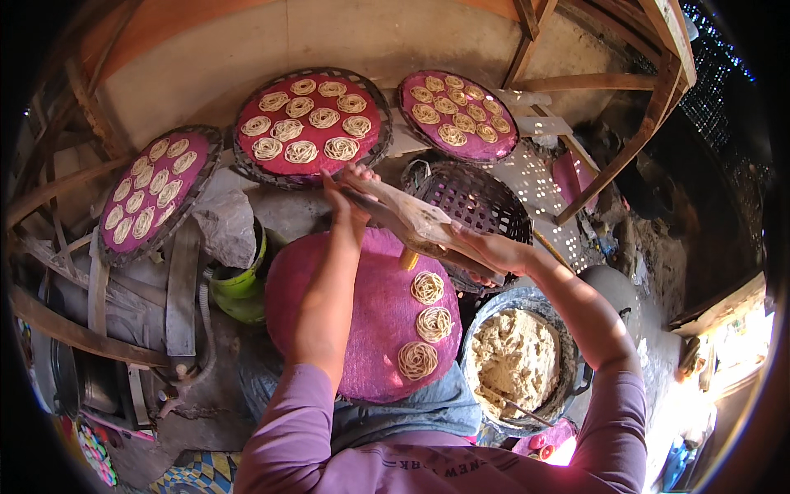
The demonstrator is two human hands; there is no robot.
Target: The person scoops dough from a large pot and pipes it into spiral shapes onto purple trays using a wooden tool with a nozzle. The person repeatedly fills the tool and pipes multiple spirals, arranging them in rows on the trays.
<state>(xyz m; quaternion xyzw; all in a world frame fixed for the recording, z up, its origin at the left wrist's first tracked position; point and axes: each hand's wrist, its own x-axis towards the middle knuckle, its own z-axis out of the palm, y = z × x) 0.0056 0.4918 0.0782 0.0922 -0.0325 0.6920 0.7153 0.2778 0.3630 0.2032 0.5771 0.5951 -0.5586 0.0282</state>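
A long wooden dough press (403, 210) is held slantwise over the round pink cloth-covered tray (329, 263). My left hand (352, 185) grips its far left end, and my right hand (494, 249) is wrapped round its nearer right end. Beneath the wood pokes a short yellow tube (408, 259), apart from the noodle coils. Three pale coils lie in a column along the tray's right side: a far one (427, 287), a middle one (434, 323) and a near one (418, 361). The tray rests above my lap.
Right of the tray stands a bucket (568, 362) of pale dough (514, 362) with a stick in it. Beyond are a dark woven basket (473, 193) and a red tray (325, 115) of coils, flanked by pink trays (132, 173) (458, 115). A green bucket (239, 292) sits left.
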